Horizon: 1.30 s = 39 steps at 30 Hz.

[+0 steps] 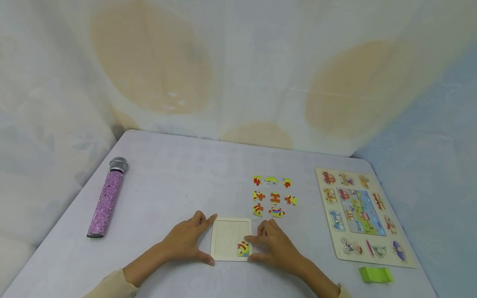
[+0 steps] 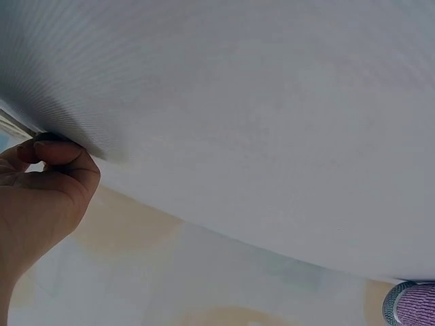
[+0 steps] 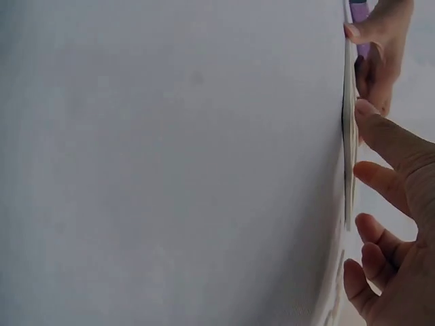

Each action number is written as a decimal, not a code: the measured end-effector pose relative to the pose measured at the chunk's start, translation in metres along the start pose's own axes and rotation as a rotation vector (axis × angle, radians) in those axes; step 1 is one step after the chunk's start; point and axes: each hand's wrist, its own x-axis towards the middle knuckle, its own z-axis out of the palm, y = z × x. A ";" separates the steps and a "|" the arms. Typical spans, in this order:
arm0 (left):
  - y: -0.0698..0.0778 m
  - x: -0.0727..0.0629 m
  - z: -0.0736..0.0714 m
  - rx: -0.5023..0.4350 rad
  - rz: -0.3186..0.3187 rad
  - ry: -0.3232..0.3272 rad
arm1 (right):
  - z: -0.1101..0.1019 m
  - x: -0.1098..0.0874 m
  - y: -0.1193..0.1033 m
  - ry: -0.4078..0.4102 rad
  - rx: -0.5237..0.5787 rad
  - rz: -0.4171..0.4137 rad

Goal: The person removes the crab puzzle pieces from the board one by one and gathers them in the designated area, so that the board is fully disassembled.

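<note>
A small square wooden puzzle tray (image 1: 225,238) lies flat near the table's front. In its lower right corner sits one red, yellow and blue puzzle piece (image 1: 243,249). My left hand (image 1: 188,240) spreads thumb and index finger along the tray's left side, touching near its two corners. With index finger extended, my right hand (image 1: 275,248) touches the piece's upper edge, and its thumb rests at the tray's lower right corner. In the right wrist view, the right fingers (image 3: 380,180) stand loosely apart beside the tray, seen edge-on. Several loose puzzle pieces (image 1: 275,198) lie in rows beyond the right hand.
At the left lies a pink glittery microphone (image 1: 106,203). A larger wooden picture board (image 1: 328,227) with vehicle pieces occupies the right side, with a green block (image 1: 376,275) in front of it. Cloth walls (image 1: 257,74) border the white table (image 1: 179,174).
</note>
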 end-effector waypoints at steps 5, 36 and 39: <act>0.000 0.000 0.000 -0.004 -0.002 -0.002 | 0.004 -0.002 -0.002 -0.024 0.001 0.000; -0.003 0.000 0.001 0.008 0.010 0.007 | 0.017 0.002 -0.004 0.074 0.157 -0.072; -0.003 0.000 0.002 0.001 0.009 0.006 | 0.017 0.005 -0.004 0.061 0.147 -0.057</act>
